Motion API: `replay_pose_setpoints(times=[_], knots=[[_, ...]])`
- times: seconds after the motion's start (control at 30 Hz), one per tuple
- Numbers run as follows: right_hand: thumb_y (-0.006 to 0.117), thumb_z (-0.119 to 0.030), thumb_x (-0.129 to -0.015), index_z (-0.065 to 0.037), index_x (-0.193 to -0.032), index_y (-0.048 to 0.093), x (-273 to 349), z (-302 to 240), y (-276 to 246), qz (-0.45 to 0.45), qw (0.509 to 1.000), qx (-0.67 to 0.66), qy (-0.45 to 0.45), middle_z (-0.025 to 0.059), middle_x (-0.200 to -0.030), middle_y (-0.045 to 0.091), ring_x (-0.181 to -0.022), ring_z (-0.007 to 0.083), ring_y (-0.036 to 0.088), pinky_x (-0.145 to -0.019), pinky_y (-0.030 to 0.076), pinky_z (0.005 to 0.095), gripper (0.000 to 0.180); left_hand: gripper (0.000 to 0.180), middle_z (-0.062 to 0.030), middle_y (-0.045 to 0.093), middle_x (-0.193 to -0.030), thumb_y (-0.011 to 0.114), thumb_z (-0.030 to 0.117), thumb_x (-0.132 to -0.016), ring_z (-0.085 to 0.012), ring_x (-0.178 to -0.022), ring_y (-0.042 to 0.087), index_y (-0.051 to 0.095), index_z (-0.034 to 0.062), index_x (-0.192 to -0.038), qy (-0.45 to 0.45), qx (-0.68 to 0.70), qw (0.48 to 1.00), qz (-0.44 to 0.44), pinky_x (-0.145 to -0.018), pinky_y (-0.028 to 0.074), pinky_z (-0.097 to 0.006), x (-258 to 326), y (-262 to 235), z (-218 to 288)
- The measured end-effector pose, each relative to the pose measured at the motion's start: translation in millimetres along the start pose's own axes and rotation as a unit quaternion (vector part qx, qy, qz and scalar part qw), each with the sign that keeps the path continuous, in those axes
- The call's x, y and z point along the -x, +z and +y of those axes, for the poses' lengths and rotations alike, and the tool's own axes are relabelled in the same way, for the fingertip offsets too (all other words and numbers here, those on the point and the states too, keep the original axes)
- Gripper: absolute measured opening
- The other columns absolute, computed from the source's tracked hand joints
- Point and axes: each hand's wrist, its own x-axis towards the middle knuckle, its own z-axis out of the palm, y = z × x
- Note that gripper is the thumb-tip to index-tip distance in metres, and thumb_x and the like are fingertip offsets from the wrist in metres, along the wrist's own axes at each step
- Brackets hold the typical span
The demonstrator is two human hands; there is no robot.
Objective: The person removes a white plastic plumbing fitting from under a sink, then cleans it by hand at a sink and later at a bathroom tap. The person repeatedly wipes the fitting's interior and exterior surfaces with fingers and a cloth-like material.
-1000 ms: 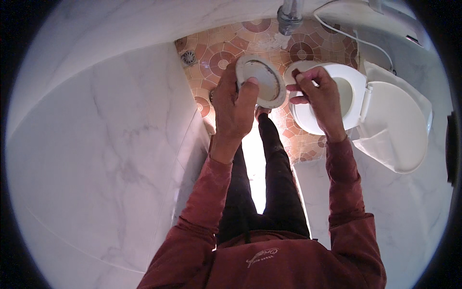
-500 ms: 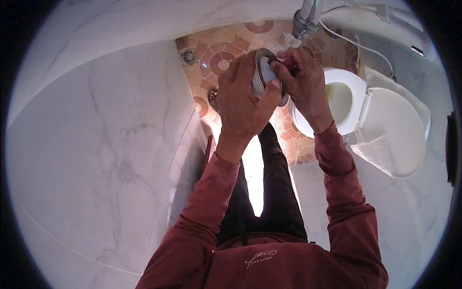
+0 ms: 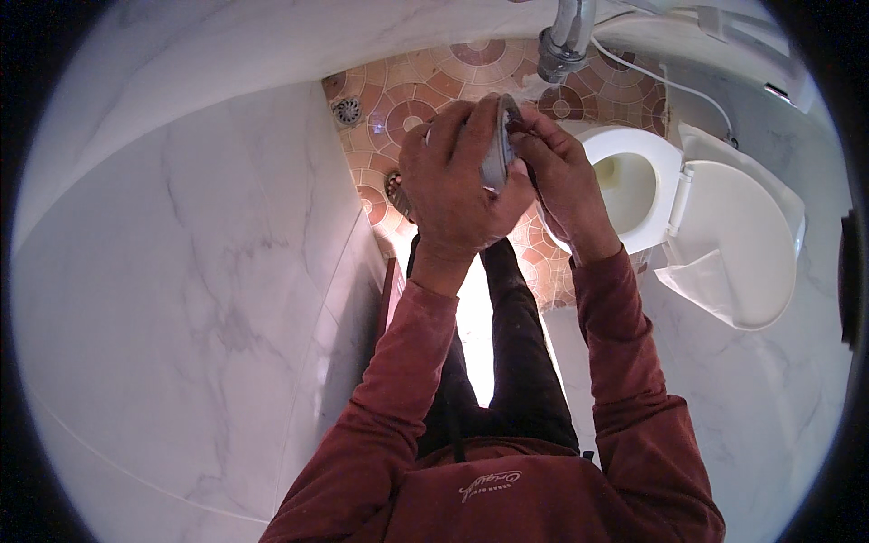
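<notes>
In my left hand (image 3: pixel 457 185) is a round grey thing with a thick rim (image 3: pixel 495 166), pale on the inside. Its exact kind I cannot make out. The fingers wrap over its left side, and the thumb presses on the side facing right. My right hand (image 3: pixel 570 181) is closed, its thumb and fingertips pinched at the upper right edge of the same thing. Whatever small part sits between those fingertips is hidden. Both hands are held up above the tiled floor, close together.
A white toilet (image 3: pixel 620 195) with its lid (image 3: pixel 738 244) raised stands at the right. Above the hands hangs a metal drain pipe (image 3: pixel 563 59), with a white cord (image 3: pixel 665 83) beside it. A floor drain (image 3: pixel 347 111) lies at the far left. Marbled walls (image 3: pixel 199 299) flank me.
The round grey thing has turned more edge-on, so less of its pale inside shows. My right hand has shifted slightly left and down with it.
</notes>
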Motion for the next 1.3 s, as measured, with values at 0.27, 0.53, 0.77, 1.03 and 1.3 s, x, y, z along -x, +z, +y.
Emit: replay_pose_setpoints(times=[0.27, 0.53, 0.77, 1.03, 1.3], knots=[[0.063, -0.02, -0.1, 0.0, -0.107, 0.067, -16.8, -28.4, -7.8, -0.037, 0.814, 0.524, -0.246, 0.0224, -0.089, 0.07, -0.08, 0.0416, 0.07, -0.071, 0.056, 0.0462, 0.022, 0.048, -0.0107, 0.07, -0.105, 0.062, 0.028, -0.087, -0.0232, -0.097, 0.065, 0.066, -0.0017, -0.124, -0.329, 0.42, 0.842, -0.075, -0.091, 0.049, -0.035, -7.1, -8.7, -6.6], [0.062, -0.026, -0.098, -0.005, -0.105, 0.07, -28.5, -41.0, 5.8, -0.096, 0.686, 0.638, -0.337, 0.017, -0.088, 0.069, -0.081, 0.0374, 0.07, -0.071, 0.058, 0.0468, 0.023, 0.048, -0.0102, 0.066, -0.101, 0.053, 0.042, -0.096, -0.019, -0.092, 0.058, 0.065, -0.0021, -0.107, -0.431, 0.408, 0.792, -0.143, -0.085, 0.048, -0.032, -9.0, -20.5, -34.9], [0.059, -0.028, -0.102, -0.002, -0.105, 0.069, -28.0, -40.1, -19.4, -0.146, 0.781, 0.538, -0.284, 0.0177, -0.087, 0.068, -0.08, 0.0377, 0.069, -0.073, 0.056, 0.0473, 0.028, 0.045, -0.0091, 0.059, -0.114, 0.051, 0.046, -0.1, -0.0208, -0.108, 0.059, 0.059, 0.0079, -0.12, -0.494, 0.487, 0.674, -0.256, -0.097, 0.05, -0.039, -23.8, -24.6, -42.1], [0.059, -0.03, -0.102, 0.0, -0.094, 0.069, -36.8, -49.8, -22.6, -0.138, 0.693, 0.63, -0.323, 0.018, -0.085, 0.068, -0.084, 0.0376, 0.068, -0.074, 0.055, 0.0477, 0.032, 0.065, -0.0145, 0.06, -0.111, 0.047, 0.064, -0.094, -0.023, -0.099, 0.058, 0.059, 0.005, -0.12, -0.43, 0.397, 0.779, -0.226, -0.087, 0.048, -0.036, -36.2, -15.0, -34.1], [0.06, -0.029, -0.101, -0.004, -0.098, 0.072, -38.4, -57.7, -11.1, -0.159, 0.631, 0.676, -0.347, 0.0169, -0.083, 0.069, -0.082, 0.0368, 0.068, -0.075, 0.055, 0.0481, 0.029, 0.056, -0.0084, 0.057, -0.126, 0.043, 0.055, -0.105, -0.0209, -0.117, 0.055, 0.055, 0.0087, -0.135, -0.441, 0.376, 0.757, -0.302, -0.107, 0.043, -0.035, -38.1, -9.3, -52.4]])
